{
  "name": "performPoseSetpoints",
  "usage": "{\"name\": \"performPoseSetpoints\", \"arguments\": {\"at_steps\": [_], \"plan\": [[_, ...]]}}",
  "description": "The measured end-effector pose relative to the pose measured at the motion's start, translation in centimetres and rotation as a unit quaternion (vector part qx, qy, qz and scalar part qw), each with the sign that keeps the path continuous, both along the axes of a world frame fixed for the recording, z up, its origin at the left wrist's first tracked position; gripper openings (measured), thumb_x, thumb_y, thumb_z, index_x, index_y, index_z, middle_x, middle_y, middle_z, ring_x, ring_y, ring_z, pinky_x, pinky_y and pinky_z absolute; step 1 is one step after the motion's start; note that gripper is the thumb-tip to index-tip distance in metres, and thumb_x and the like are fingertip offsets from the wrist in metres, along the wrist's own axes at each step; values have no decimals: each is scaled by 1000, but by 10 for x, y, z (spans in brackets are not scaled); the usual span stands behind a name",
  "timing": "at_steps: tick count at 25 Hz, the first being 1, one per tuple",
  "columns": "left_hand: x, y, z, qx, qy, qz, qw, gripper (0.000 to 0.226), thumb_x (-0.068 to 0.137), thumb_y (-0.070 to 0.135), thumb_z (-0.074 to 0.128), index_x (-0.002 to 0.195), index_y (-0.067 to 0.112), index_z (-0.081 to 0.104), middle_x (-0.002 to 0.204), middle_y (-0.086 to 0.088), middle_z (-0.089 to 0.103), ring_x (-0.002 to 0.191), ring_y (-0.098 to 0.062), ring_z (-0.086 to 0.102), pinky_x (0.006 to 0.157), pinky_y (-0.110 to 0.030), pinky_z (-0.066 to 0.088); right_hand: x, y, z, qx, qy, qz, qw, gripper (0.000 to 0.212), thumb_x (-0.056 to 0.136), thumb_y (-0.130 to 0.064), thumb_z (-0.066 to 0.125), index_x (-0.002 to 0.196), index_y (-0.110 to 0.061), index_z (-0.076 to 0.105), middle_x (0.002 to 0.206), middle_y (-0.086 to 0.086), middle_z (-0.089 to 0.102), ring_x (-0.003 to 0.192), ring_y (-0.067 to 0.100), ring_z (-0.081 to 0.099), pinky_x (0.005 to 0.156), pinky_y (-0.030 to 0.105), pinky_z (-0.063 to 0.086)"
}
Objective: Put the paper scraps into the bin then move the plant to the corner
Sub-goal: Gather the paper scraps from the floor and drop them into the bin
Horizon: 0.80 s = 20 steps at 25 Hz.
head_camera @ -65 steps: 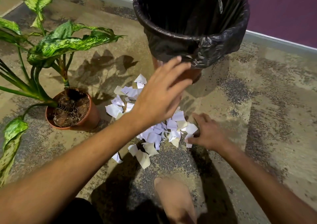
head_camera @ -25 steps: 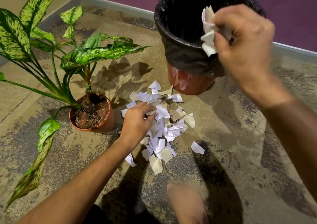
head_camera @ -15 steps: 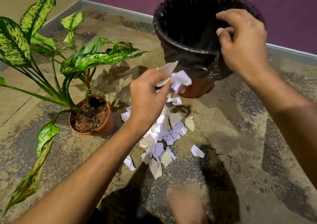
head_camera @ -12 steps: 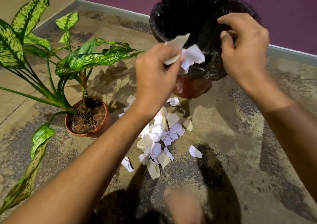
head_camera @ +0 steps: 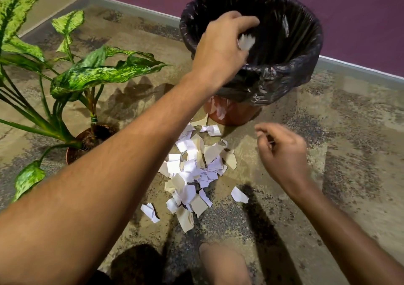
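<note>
On the floor (head_camera: 349,131) between bin and plant lies the heap of paper scraps (head_camera: 194,169), torn white and cream pieces with ragged edges, thin and curling. Over the mouth of the bin (head_camera: 306,70) the left hand (head_camera: 220,44) pinches a small white wad (head_camera: 246,41), held well inside the rim so that it should fall into the glossy, crinkled black liner. Lower down, the right hand (head_camera: 282,151) hovers just beside the heap, fingers loosely curled and holding nothing. Left of the heap stands the plant (head_camera: 91,77), with mottled green leaves, in a round terracotta pot (head_camera: 72,153), not yet moved to the corner.

Left hand (head_camera: 220,46) curled, right hand (head_camera: 282,153) loose
</note>
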<state>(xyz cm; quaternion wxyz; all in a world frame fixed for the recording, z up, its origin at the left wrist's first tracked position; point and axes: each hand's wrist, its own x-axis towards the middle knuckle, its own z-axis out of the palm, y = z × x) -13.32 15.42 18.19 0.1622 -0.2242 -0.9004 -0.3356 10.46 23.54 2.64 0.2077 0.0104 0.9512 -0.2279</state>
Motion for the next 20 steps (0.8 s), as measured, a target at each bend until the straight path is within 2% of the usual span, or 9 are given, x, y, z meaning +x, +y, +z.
{"name": "performPoseSetpoints", "arguments": {"at_steps": [2,3,6,9,11,14,16,18,20], "plan": [[7,-4,-8,-11,-7,-10,1000,56,82,15,70,135,26,53,137,4,51,126,-10,47,104,-16,35,-59,42,22,3,203,-59,978,25,99,-27,53,122,-24,62,110,0,71,84,13,65,85,41,58],[12,-7,-11,-4,3,-13,1000,56,83,18,69,136,25,51,139,2,49,129,-12,45,108,-20,35,-78,63,28,18,236,-112,965,26,96,-25,58,121,-23,64,105,0,74,76,10,66,80,36,60],[36,-21,-20,40,94,-32,994,48,86,21,63,132,12,54,137,-6,51,131,-18,44,111,-24,32,-67,73,-6,104,104,-46,988,48,91,-42,62,135,-26,52,105,-3,71,75,9,64,68,23,53],[74,-46,-49,52,117,-63,990,40,89,18,62,126,3,58,131,-12,55,125,-24,49,109,-26,34,-50,72,-52,108,-55,8,993,101,70,-64,72,149,-25,23,135,8,50,113,27,58,91,34,49],[112,-69,-83,33,51,-70,996,38,91,21,63,124,4,58,131,-11,55,122,-26,50,106,-32,38,-53,74,-66,97,-99,-6,990,125,57,-63,81,152,-26,8,144,14,32,129,35,44,103,39,42],[168,-102,-134,-69,-156,-23,985,57,91,41,60,139,16,42,145,-3,41,132,-21,40,105,-38,41,-49,54,-79,70,-100,12,992,137,52,-54,88,152,-31,-3,145,10,19,130,34,40,101,41,44],[183,-116,-162,-151,-294,19,944,83,85,51,62,149,19,19,156,-5,19,141,-26,23,112,-39,32,-54,42,-81,62,-70,35,995,136,54,-52,88,151,-34,-5,147,5,19,130,30,41,96,39,48],[184,-126,-180,-208,-390,60,895,105,78,53,69,150,20,0,159,-10,-1,145,-35,7,115,-44,23,-58,25,-81,56,-45,66,995,134,57,-52,87,152,-34,-5,149,1,19,131,28,41,96,39,47],[183,-135,-193,-237,-468,105,845,119,70,51,78,149,21,-7,158,-15,-7,143,-45,8,112,-52,28,-60,7,-79,29,-28,86,996,133,58,-52,87,152,-32,-5,150,-1,19,131,26,41,94,37,46]]}}
